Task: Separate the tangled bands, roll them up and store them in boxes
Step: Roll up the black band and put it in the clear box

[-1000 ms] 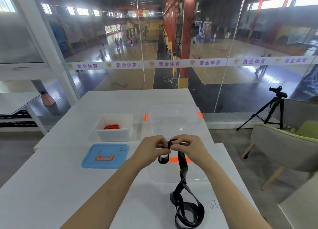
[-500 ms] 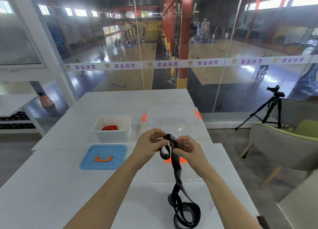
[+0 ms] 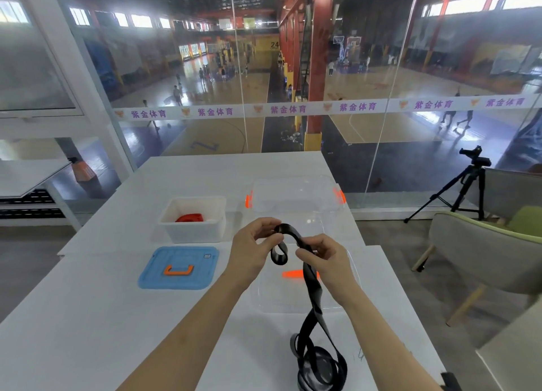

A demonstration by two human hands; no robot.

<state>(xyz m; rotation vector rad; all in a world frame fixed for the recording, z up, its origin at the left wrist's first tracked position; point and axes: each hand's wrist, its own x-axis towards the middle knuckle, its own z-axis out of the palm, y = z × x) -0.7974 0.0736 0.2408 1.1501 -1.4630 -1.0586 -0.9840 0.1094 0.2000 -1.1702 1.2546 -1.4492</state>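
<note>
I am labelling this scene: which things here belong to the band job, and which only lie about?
Job: black band, left hand, right hand, red band, white box, blue lid, clear box.
Lying about: tripod, chair.

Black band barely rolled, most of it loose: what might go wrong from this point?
1. The left hand and right hand only pinch the black band at its small first curl. A slip would probably let the curl spring open.
2. The band's tail hangs twisted and ends in loose loops on the table. Those twists may get wound into the roll, or the loops may snag as they are drawn up.
</note>
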